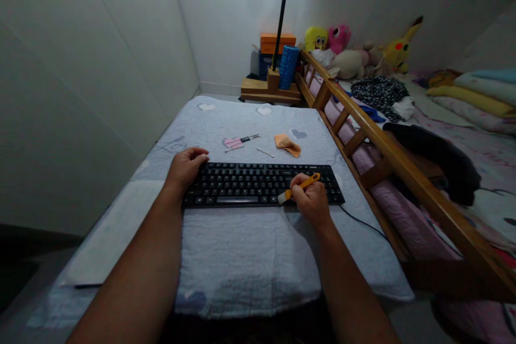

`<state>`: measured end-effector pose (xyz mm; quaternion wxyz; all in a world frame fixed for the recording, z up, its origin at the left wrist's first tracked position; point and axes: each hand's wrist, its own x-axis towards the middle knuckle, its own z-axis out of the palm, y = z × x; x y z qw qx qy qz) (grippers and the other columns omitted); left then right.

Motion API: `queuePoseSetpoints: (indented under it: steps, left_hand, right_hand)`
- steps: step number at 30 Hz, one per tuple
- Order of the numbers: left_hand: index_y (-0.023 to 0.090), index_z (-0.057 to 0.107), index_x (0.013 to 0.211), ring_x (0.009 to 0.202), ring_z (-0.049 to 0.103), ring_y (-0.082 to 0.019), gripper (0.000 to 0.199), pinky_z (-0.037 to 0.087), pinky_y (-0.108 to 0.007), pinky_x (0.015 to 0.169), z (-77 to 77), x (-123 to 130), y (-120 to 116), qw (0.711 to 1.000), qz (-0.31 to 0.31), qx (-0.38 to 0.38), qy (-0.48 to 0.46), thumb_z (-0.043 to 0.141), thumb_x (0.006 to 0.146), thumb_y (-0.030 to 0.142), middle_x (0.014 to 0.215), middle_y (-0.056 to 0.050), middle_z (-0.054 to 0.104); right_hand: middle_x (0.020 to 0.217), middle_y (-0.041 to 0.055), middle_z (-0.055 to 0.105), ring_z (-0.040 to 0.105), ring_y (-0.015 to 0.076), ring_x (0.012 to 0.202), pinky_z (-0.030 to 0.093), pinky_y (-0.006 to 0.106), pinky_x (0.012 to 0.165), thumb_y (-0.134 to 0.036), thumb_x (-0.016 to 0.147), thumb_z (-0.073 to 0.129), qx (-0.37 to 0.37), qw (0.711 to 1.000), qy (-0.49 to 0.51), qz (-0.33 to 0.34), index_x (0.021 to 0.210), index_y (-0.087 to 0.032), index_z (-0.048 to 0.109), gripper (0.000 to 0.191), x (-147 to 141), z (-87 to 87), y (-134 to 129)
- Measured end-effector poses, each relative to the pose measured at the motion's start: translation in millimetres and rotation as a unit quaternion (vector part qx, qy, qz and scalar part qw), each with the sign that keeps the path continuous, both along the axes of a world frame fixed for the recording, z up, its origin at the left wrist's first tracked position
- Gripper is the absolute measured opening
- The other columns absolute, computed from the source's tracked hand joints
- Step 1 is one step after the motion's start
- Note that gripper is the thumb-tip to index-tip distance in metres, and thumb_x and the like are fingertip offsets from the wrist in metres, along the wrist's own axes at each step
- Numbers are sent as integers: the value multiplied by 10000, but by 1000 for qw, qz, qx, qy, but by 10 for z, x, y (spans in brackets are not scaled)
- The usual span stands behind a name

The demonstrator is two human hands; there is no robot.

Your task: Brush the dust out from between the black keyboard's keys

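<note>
Fingers (299, 178) of my right hand (313, 200) are curling tightly around a yellow-handled brush (309, 181), thumb and forefinger pinching its handle, leaving no visible gap. The handle's end is pointing toward two o'clock, while the pale bristles (282, 198) are slanting down toward eight o'clock and meeting the bottom row of keys, just beside the space bar.

My left hand (185, 169) is resting at the ten o'clock corner of the black keyboard (242, 180), its fingers lying close together, slightly bent, the thumb just beside them; whether they are gripping that edge or merely touching it, I cannot tell.

The keyboard is lying flat in front of me on a pale quilted cover (242, 258), its cable (365, 221) trailing off toward four o'clock. Beyond it, an orange cloth (287, 145) is sitting crumpled at one o'clock, a cotton swab (265, 152) is lying near twelve, and a thin black-and-silver tool (245, 140) is resting at eleven. A wooden rail (373, 131) is running along my two o'clock side.
</note>
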<state>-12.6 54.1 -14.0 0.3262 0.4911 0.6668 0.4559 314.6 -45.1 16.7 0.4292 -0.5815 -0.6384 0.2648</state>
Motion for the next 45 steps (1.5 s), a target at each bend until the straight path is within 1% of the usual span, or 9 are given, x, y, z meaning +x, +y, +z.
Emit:
queuePoseSetpoints:
  steps: [3, 7, 12, 19, 28, 31, 34, 39, 45]
  left_hand:
    - [205, 723, 825, 757, 611, -207, 308, 478, -326, 749, -5, -4, -10, 1000, 0, 1, 7, 710, 598, 414, 764, -15, 690]
    - [208, 724, 821, 765, 614, -214, 302, 484, -324, 737, 2, -3, -22, 1000, 1, 0, 11, 706, 603, 417, 761, -16, 691]
    - [214, 728, 822, 758, 611, -210, 295, 485, -325, 746, 2, -6, -9, 1000, 1, -1, 15, 700, 602, 408, 760, -12, 688]
    - [211, 732, 833, 772, 627, -220, 297, 497, -335, 768, 4, -2, -16, 1000, 0, 1, 23, 701, 612, 407, 765, -17, 701]
    - [217, 731, 816, 801, 637, -231, 277, 493, -338, 780, 9, -3, -10, 999, -3, 8, 36, 687, 615, 402, 796, -27, 711]
    - [212, 732, 822, 792, 636, -228, 287, 493, -337, 773, 24, 6, -21, 999, -3, 3, 36, 690, 614, 405, 787, -24, 707]
    - [213, 734, 822, 798, 639, -233, 288, 496, -340, 774, 26, 5, -26, 999, -1, 3, 40, 693, 614, 409, 784, -24, 710]
    - [217, 734, 824, 808, 638, -235, 288, 493, -343, 783, 2, -9, -13, 999, -3, 8, 37, 696, 611, 407, 805, -29, 713]
    - [218, 725, 802, 788, 632, -229, 263, 494, -336, 767, 24, 11, -20, 999, 2, 5, 34, 698, 608, 392, 775, -24, 700]
  right_hand:
    - [534, -17, 536, 514, 147, 521, 372, 263, 532, -279, 759, 512, -12, 999, 43, -8, 650, -227, 562, 131, 2, 9, -8]
    - [587, -7, 613, 565, 151, 552, 408, 255, 545, -343, 800, 554, -56, 990, 112, 60, 743, -220, 601, 143, -85, -5, -23]
    - [665, 5, 667, 632, 169, 640, 454, 264, 609, -338, 833, 568, -71, 986, 97, 118, 814, -223, 621, 128, -176, -88, -18]
    - [574, -8, 576, 525, 154, 539, 375, 265, 544, -274, 781, 526, -14, 999, 10, 37, 682, -235, 573, 116, -54, -39, 11]
    - [509, -3, 516, 479, 171, 510, 349, 296, 559, -263, 725, 488, 45, 995, -78, -40, 595, -251, 510, 133, 168, 48, 39]
    - [496, -9, 496, 460, 167, 505, 338, 297, 555, -270, 708, 485, 55, 993, -81, -62, 582, -251, 510, 131, 213, 76, 31]
    - [507, -16, 496, 461, 159, 516, 347, 285, 541, -274, 711, 497, 50, 996, -27, -69, 584, -247, 519, 132, 225, 79, 21]
    - [550, -26, 550, 519, 143, 519, 383, 251, 517, -324, 784, 556, -21, 992, 126, 3, 709, -226, 594, 129, 140, 11, 16]
    - [659, -1, 663, 629, 154, 612, 465, 252, 592, -364, 849, 602, -69, 984, 123, 112, 827, -216, 626, 152, -75, -39, -7]
